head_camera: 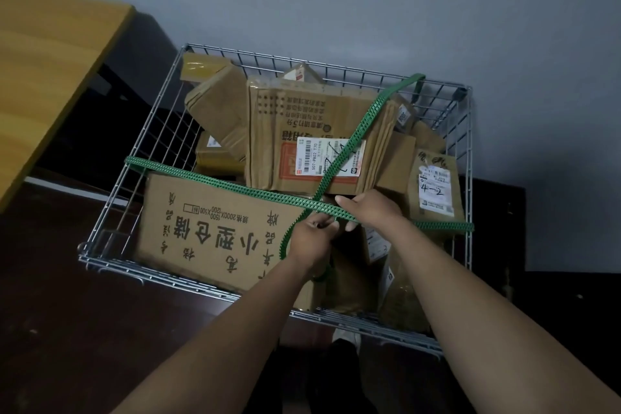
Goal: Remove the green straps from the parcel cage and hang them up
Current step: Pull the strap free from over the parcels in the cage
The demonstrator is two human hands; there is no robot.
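- The wire parcel cage [158, 131] stands against a grey wall and is filled with cardboard parcels.
- A wooden desk [50, 77] sits off the cage's left side.
- A large printed carton [215, 228] lies in the cage's near-left corner.
- The left-to-right strap [208, 180], green, spans the cage top from rim to rim.
- The far-to-near strap [366, 124], also green, crosses it toward the cage's near side.
- The right hand [373, 208] is at that crossing, its fingers curled over the left-to-right strap.
- The left hand [312, 235] is beside it, its fingers bunched and pinching the far-to-near strap.
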